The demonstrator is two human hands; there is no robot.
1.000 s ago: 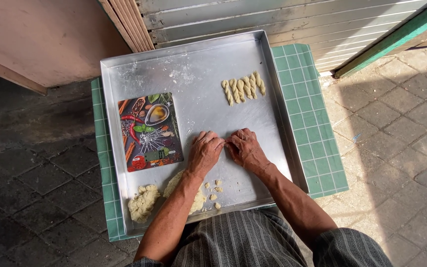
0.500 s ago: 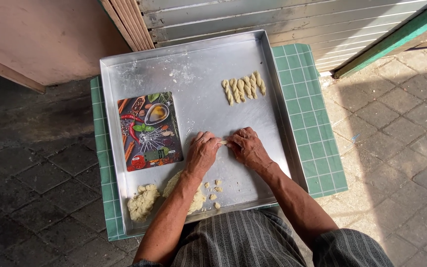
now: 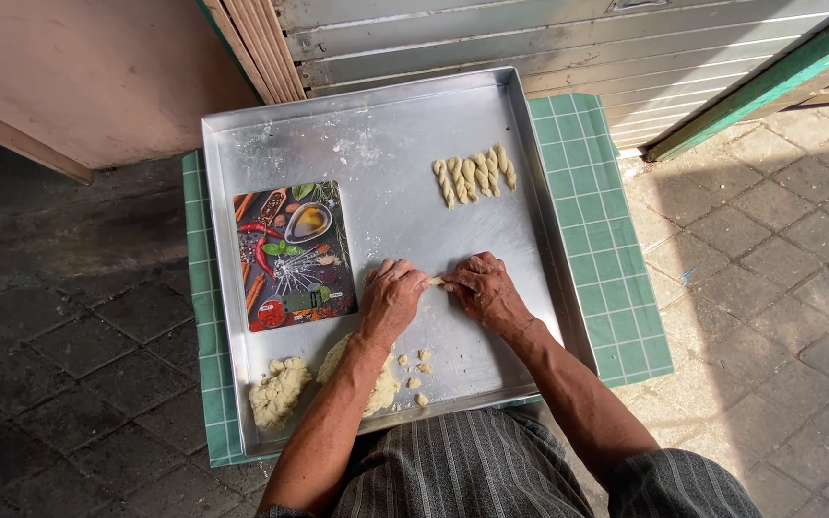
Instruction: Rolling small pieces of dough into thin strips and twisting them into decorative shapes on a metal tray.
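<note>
Lying crosswise between the two hands, a short pale strip of dough (image 3: 437, 281) has its long axis running left to right across the tray, one end under the left hand (image 3: 390, 299) and the other under the right hand (image 3: 485, 291). Both hands rest knuckles-up on the metal, and the fingers of each are curled together and pinch an end of the strip. It sits near the middle of the large square silver metal tray (image 3: 376, 153), whose floor is dusted with flour. Up toward the far right part of the tray lies a tight row of twisted dough sticks (image 3: 474, 175), about six, touching side by side and pointing roughly away from the person. At the tray's left lies a rectangular board printed with colourful spices and herbs (image 3: 292, 254). Along the near edge sit two crumbly lumps of yellowish dough (image 3: 278, 391), one partly hidden by the left forearm, with around five small crumbs (image 3: 416, 368) just beside them. The tray rests on a green-and-white checked tabletop (image 3: 606, 240), which stands on grey paving stones (image 3: 779, 249) before a pale corrugated shutter (image 3: 549, 38) and a pinkish wall (image 3: 88, 67).
</note>
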